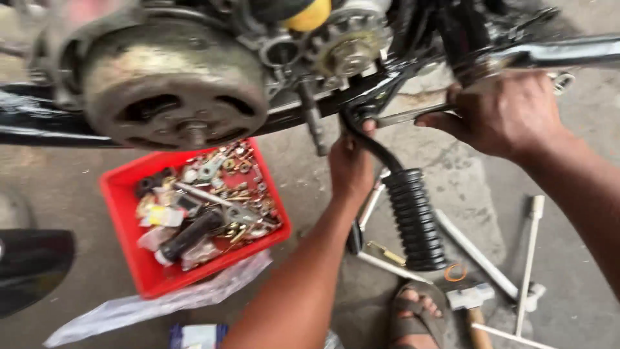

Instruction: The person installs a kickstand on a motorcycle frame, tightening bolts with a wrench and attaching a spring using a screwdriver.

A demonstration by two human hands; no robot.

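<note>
Gripping now: my left hand (351, 165) is curled round the black footrest lever (400, 200) at its upper bend, under the engine (174, 84).
Wrench: my right hand (507, 116) is closed on the spanner (403, 116), its head at the lever's mount.
Progress: fastening looks unfinished, I'd say.
Tray: the red tray (129, 232) of bolts sits on the floor's left side.

Engine casing (174, 84) smeared by motion blur, cropped at top edge. Red tray (132, 249) contents too small to sort. Right hand (510, 113) fingers hidden behind frame. Hammer (475, 307) handle cut off below.
</note>
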